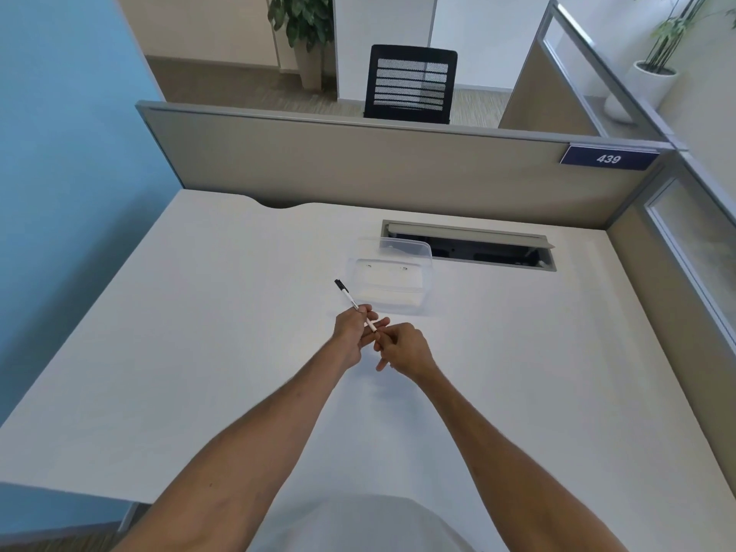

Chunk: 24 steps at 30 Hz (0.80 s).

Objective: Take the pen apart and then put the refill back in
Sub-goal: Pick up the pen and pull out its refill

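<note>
A white pen (349, 299) with a black cap slants up and to the left above the white desk (199, 332). My left hand (352, 332) grips the pen's barrel near its middle. My right hand (402, 348) pinches the pen's lower end with thumb and fingertips, right beside the left hand. The lower tip is hidden between the fingers. Both hands hover over the desk's middle.
A clear plastic box (388, 280) sits just beyond my hands. Behind it an open cable slot (470, 247) cuts into the desk. Grey partitions (358, 161) close the far and right sides. A black chair (410, 83) stands beyond the partition.
</note>
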Motion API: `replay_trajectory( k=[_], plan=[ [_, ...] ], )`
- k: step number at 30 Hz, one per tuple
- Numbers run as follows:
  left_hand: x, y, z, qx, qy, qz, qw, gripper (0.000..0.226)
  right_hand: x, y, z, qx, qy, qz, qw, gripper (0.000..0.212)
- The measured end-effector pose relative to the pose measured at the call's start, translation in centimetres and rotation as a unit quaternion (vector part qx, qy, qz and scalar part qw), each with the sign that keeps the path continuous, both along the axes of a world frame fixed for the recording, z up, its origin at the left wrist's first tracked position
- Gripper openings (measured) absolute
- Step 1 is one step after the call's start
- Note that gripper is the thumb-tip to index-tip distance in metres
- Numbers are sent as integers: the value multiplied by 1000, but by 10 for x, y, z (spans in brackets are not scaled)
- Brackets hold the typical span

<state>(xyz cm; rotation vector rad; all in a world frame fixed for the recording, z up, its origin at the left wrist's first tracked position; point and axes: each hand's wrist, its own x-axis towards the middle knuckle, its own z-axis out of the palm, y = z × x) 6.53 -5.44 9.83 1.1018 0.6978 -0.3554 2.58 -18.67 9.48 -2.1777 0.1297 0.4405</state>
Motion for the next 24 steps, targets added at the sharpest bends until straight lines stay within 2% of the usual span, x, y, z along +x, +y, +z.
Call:
replay_trajectory(
  k=[2,9,15,19,24],
  plan=[
    [3,3,-1,1,-2,-4,1000,21,-2,1,-2,-17,-10,13,1000,34],
    [4,9,2,-38,-35,-62,997,30,1,-5,-3,68,15,-34,997,29],
    [1,15,-12,-42,-21,-23,999,18,-4,-4,-9,79,23,-20,996,21],
    [4,18,-18,-50,-5,11,999,22,-5,-8,-6,89,39,-38,995,9],
    [6,25,-29,-35,4,69,997,27,-5,-15,-25,28,34,-22,999,4]
  ],
)
